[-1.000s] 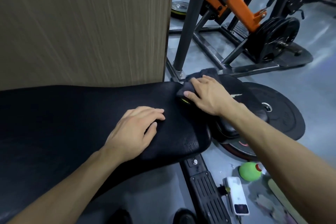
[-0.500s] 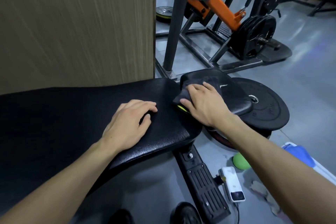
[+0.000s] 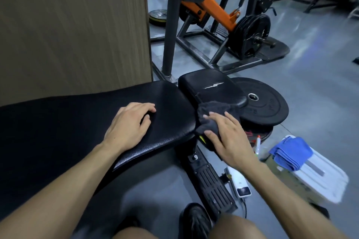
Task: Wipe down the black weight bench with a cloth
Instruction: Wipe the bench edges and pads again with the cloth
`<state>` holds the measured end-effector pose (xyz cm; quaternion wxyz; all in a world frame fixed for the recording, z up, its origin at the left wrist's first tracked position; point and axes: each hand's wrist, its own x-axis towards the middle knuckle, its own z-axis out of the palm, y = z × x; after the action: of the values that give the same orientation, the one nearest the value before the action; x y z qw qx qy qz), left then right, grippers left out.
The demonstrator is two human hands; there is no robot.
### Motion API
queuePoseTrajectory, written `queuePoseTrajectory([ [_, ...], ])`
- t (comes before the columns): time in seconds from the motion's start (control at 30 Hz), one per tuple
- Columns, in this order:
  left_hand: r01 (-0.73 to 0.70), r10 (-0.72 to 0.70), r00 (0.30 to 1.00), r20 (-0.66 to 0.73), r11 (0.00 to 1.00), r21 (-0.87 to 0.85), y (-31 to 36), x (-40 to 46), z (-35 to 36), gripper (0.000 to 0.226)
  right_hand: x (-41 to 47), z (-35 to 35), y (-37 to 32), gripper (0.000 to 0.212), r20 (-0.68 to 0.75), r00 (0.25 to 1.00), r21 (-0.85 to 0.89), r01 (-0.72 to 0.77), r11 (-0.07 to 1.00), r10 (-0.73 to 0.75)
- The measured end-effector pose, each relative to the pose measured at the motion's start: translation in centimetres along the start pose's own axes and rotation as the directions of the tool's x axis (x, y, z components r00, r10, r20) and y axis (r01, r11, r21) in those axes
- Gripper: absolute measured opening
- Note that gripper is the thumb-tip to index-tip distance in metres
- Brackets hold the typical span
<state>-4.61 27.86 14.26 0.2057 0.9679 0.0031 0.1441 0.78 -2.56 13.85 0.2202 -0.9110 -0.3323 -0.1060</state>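
The black weight bench point(image 3: 58, 126) stretches from the left edge to the middle, with a smaller black seat pad point(image 3: 209, 87) beyond its right end. My left hand point(image 3: 130, 124) lies flat on the main pad, fingers apart, holding nothing. My right hand point(image 3: 227, 137) presses a dark grey cloth point(image 3: 211, 114) against the near edge of the seat pad, at the gap between the two pads. Part of the cloth is hidden under my palm.
A brown panel wall point(image 3: 73, 25) rises behind the bench. Black weight plates point(image 3: 268, 105) lie stacked on the floor to the right. A white box point(image 3: 320, 178) carries a folded blue towel point(image 3: 291, 151). A white device point(image 3: 240, 184) lies by the bench foot. An orange-armed plate-loaded machine point(image 3: 213, 9) stands behind.
My right hand has pulled the cloth back from the far part of the seat pad to its near edge. The view has shifted, showing more floor on the right. My left hand stays put.
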Motion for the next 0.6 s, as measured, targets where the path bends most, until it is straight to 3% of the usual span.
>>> queuePoseTrajectory([
  [0.07, 0.002, -0.002, 1.0, -0.001, 1.0, 0.004, 0.2, -0.1, 0.0, 0.027, -3.4, 0.4, -1.4, 0.038, -0.096, 0.973, 0.305, -0.17, 0.937, 0.208],
  [0.1, 0.004, -0.004, 1.0, 0.0, 1.0, 0.008, 0.3, -0.1, -0.1, 0.027, -4.8, 0.9, -2.0, 0.031, -0.1, 0.928, 0.485, -0.268, 0.832, 0.358],
  [0.2, -0.001, 0.001, 1.0, 0.006, 1.0, 0.015, 0.6, -0.1, -0.1, 0.026, -5.9, 2.2, -3.2, 0.032, 0.123, 0.71, 0.842, -0.445, 0.306, 0.694],
  [0.27, 0.001, -0.001, 1.0, 0.007, 1.0, 0.011, 0.5, -0.1, -0.2, 0.026, -4.2, 2.3, -3.5, 0.035, 0.311, 0.561, 0.908, -0.414, -0.065, 0.767],
  [0.3, 0.001, -0.001, 1.0, 0.008, 1.0, 0.011, 0.5, -0.1, -0.2, 0.026, -2.9, 2.3, -3.5, 0.034, 0.343, 0.54, 0.913, -0.384, -0.138, 0.769],
  [0.5, 0.003, -0.003, 1.0, 0.013, 1.0, -0.007, 0.4, 0.1, -0.2, 0.026, 2.1, 2.1, -4.0, 0.034, 0.325, 0.552, 0.889, -0.455, -0.05, 0.768],
  [0.6, -0.006, 0.006, 1.0, 0.012, 1.0, 0.001, 0.5, 0.0, -0.2, 0.027, 1.5, 0.0, -3.0, 0.038, 0.288, 0.604, 0.927, -0.37, -0.058, 0.743],
])
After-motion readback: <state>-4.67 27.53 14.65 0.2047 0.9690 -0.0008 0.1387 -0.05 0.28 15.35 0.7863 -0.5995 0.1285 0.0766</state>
